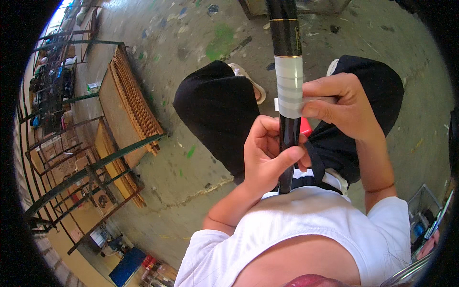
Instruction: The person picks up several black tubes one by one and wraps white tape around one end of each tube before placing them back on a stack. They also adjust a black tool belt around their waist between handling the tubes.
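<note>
A glossy black pole (pixel 286 36) with thin gold rings, which looks like a fishing rod, runs from the top of the view down to my waist. Around its middle lies a whitish, see-through wrap (pixel 289 81) in overlapping bands. My left hand (pixel 270 153) is closed round the pole just below the wrap, thumb across the front. At the right edge of the wrap, thumb and forefinger of my right hand (pixel 342 103) pinch a strip of clear tape (pixel 325 99). Behind the pole, partly hidden by it, shows a small red thing (pixel 305 126) whose kind I cannot make out.
My knees in black trousers (pixel 215 105) flank the pole. Metal racks (pixel 91 167) with brown ridged boards (pixel 136 95) and cartons stand at the left. A metal-framed thing (pixel 253 7) stands on the paint-spotted floor (pixel 191 28) ahead. A wire basket (pixel 423 201) is at the lower right.
</note>
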Available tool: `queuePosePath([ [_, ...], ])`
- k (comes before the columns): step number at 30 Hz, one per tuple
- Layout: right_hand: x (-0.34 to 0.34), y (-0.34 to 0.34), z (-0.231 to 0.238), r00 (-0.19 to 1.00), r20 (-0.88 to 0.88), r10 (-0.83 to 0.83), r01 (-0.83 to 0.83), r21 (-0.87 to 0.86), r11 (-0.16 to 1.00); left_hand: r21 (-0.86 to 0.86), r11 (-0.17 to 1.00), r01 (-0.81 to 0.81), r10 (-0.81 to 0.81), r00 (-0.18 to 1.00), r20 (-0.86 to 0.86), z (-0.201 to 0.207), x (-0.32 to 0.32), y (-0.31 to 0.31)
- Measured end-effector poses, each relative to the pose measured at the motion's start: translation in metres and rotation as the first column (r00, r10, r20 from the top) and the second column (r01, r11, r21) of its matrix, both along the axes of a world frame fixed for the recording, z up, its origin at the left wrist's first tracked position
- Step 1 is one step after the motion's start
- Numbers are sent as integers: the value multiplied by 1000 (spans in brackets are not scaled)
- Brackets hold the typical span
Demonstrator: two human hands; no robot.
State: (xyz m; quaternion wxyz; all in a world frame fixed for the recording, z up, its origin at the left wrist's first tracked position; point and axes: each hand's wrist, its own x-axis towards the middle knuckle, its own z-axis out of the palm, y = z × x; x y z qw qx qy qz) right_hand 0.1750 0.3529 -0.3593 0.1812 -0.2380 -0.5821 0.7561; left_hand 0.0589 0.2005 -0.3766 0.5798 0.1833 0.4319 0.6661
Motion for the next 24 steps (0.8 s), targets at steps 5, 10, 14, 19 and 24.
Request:
queuePosePath([
  [5,3,7,-19,993,-91,74,-76,-17,997,59,983,173,-179,976,127,-3,-4,1],
  [10,3,-8,7,996,61,-70,70,-5,998,-43,997,-70,70,998,-1,9,7,6],
  [14,7,5,-7,986,-86,141,-156,-197,968,193,944,270,-299,944,141,-10,-8,2],
  [19,5,-5,5,998,4,-68,68,-11,998,42,999,-4,9,992,-122,5,4,14],
  [24,4,1,-2,999,-45,-24,20,-90,996,85,992,96,-96,995,-2,-4,-10,11],
])
